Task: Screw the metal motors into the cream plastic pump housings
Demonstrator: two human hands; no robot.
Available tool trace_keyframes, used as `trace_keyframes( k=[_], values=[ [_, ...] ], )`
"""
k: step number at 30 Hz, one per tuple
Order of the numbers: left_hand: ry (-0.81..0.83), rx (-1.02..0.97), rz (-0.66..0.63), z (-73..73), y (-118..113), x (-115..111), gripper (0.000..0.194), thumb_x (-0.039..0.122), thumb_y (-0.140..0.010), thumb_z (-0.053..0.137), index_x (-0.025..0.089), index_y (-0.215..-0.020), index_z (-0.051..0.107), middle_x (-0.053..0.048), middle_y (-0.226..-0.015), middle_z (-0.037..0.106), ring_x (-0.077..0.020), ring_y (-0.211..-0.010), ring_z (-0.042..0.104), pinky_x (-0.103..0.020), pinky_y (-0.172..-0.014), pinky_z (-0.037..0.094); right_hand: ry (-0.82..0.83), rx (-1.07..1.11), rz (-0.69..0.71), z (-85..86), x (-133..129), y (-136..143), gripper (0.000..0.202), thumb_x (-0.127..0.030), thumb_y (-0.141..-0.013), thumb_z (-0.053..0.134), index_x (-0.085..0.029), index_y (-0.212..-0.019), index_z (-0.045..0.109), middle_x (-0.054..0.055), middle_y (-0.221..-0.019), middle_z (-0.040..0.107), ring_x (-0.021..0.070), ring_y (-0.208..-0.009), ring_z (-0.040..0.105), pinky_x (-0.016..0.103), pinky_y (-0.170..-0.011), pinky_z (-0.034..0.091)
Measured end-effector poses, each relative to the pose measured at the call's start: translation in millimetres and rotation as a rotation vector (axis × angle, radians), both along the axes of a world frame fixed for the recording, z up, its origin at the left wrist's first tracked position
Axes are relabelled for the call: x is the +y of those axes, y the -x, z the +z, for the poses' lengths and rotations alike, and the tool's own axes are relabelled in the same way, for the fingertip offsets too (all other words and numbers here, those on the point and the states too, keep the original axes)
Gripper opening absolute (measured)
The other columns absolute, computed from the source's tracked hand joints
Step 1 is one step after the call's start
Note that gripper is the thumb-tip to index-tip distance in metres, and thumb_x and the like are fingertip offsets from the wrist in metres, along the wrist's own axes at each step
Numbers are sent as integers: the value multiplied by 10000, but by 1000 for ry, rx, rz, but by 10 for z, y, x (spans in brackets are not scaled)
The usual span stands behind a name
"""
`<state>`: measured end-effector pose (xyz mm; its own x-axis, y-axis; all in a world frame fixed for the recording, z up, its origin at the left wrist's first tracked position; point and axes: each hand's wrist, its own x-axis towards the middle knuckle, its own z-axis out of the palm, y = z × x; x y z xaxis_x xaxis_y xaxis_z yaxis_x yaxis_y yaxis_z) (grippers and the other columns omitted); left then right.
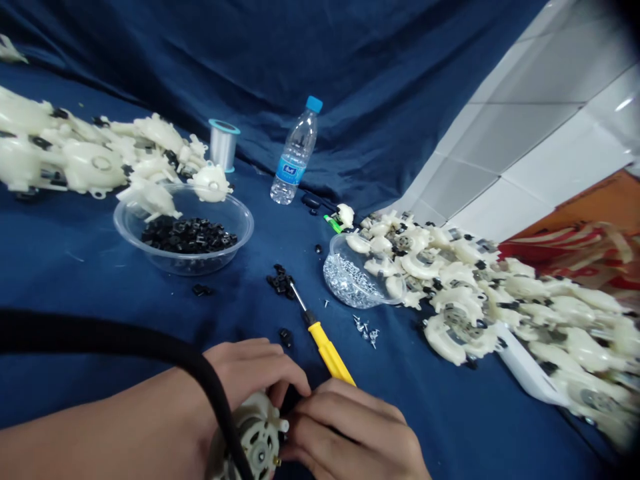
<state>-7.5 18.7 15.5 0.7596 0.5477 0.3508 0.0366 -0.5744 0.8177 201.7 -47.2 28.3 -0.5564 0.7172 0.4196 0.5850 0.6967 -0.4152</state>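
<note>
At the bottom of the view my left hand is closed around a cream plastic motor housing, whose round motor end with a small shaft faces me. My right hand meets it from the right, fingers bent and pressed together against the housing's side. Something dark shows between the fingertips of both hands, too hidden to name. Just beyond my hands lies a screwdriver with a yellow handle, its tip at a small pile of black plastic parts. Another black part rests nearer to my left hand.
A clear bowl contains black parts; another clear bowl contains screws, with loose screws nearby. Cream housings are heaped at left and right. A wire spool and water bottle stand behind. A black cord crosses the foreground.
</note>
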Motion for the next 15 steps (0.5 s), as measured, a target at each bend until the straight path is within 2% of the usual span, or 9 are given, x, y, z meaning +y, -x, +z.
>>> trace_keyframes(
  k=[3, 6, 10, 15],
  values=[
    [1, 19, -11, 40, 16, 2, 301, 262, -864, 633, 303, -1162, 639, 32, -861, 679, -146, -742, 603, -233, -693, 478, 50, 95, 80, 7, 39, -27, 276, -223, -1029, 563, -109, -855, 745, 80, -783, 724, 160, -706, 649, 257, -642, 560],
    [18, 42, -24, 46, 24, 14, 354, 217, -848, 619, 320, -1187, 635, 39, -880, 699, -150, -771, 617, -236, -722, 484, 44, 175, 103, -18, 66, -49, 244, -238, -1021, 585, -85, -930, 751, 93, -785, 738, 162, -705, 665, 259, -657, 561],
    [121, 52, -69, 28, 25, 32, 427, 162, -754, 652, 318, -1151, 649, 57, -900, 694, -140, -799, 626, -217, -706, 467, 18, 250, 45, -88, 50, -72, 185, -238, -994, 630, -86, -981, 734, 85, -758, 748, 156, -668, 686, 230, -619, 559],
    [163, 43, -42, 23, 26, -37, 406, 174, -670, 722, 311, -1047, 660, 66, -927, 682, -138, -828, 646, -219, -734, 464, 13, 264, -35, -153, 13, -89, 182, -314, -976, 660, -157, -900, 710, 33, -724, 726, 139, -641, 668, 214, -594, 532]
  ],
)
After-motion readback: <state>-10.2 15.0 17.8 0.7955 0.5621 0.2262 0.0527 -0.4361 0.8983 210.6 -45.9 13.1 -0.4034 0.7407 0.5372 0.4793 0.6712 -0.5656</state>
